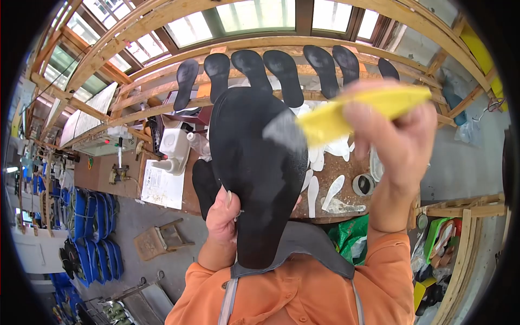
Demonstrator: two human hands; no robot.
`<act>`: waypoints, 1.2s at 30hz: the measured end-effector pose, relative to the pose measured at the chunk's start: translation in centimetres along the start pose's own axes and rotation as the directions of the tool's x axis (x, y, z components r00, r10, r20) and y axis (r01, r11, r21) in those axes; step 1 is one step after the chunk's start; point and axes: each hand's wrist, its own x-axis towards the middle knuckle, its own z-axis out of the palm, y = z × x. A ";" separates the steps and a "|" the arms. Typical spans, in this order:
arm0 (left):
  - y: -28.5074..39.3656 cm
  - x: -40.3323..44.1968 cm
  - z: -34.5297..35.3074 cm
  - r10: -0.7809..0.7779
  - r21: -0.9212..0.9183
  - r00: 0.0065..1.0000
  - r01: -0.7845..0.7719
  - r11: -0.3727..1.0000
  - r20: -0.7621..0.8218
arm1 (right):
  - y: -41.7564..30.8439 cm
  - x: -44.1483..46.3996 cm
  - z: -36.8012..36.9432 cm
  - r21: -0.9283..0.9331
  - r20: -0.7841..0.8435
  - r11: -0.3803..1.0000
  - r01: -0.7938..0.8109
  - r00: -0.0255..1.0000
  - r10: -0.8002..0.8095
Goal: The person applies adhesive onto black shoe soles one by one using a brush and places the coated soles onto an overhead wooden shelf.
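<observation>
A large black insole-shaped piece [249, 157] is held up in front of my chest, its wide end upward. My left hand [223, 216] pinches its left edge, thumb on the near face and other fingers mostly hidden behind. In my right hand [398, 124] is a yellow-handled brush [374, 105], slightly blurred. Its pale bristles [286, 131] lie over the upper right part of the black piece; whether they touch it I cannot tell. Some areas of the black surface look shinier. Another black piece [203, 187] shows behind it at the left.
Several black insoles [281, 76] rest along a wooden rack [146, 111] ahead. On the brown table [346, 168] are white insole shapes [313, 195], a roll of tape [363, 184], a white container [174, 143] and a paper sheet [162, 187]. A wooden stool [157, 241] stands at the left.
</observation>
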 end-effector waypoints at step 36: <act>36.7 17.1 -23.6 0.494 0.907 0.778 0.418 0.054 -0.387 | 9.2 -8.0 0.6 -0.175 -0.238 0.815 -0.553 0.827 0.510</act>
